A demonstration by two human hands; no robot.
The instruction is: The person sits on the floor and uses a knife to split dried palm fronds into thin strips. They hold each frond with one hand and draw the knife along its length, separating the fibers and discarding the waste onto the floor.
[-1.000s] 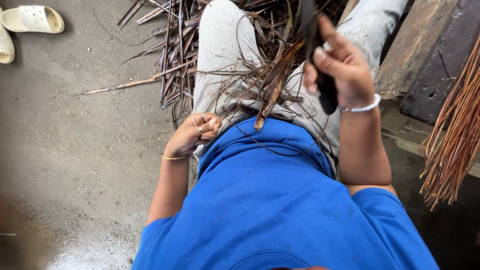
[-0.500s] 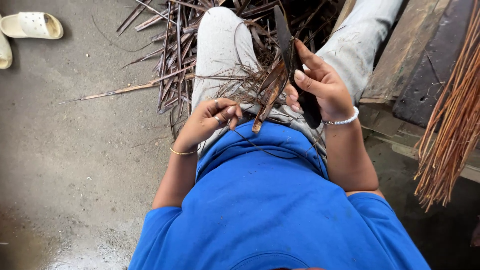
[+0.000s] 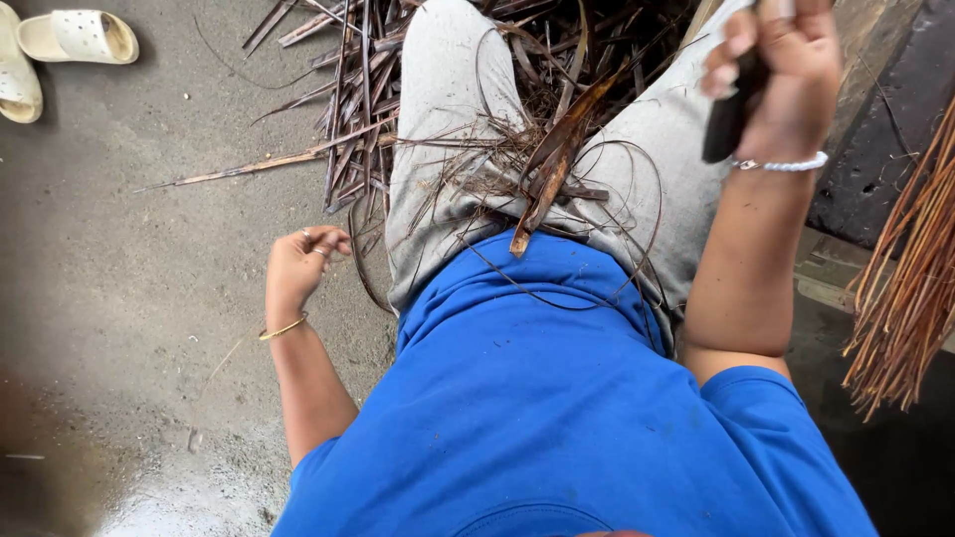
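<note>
Moved: left hand (image 3: 298, 264) off lap, fingers loosely curled, empty | right hand (image 3: 771, 75) raised far right, gripping dark knife (image 3: 731, 109) | leaf strip (image 3: 552, 164) between, lengthwise on lap.

I see a bright blue shirt (image 3: 557, 418) over pale grey trousers (image 3: 448, 149). Dark brown dried leaf strips (image 3: 547, 169) lie across them. My right hand (image 3: 781, 80) grips a black handle (image 3: 726, 119), a white bead bracelet (image 3: 786, 165) at its wrist; the left wrist wears a gold bangle (image 3: 282, 328). Cream sandals (image 3: 75, 38) sit on grey concrete (image 3: 119, 259). The stick bundle (image 3: 910, 288) is reddish tan.
</note>
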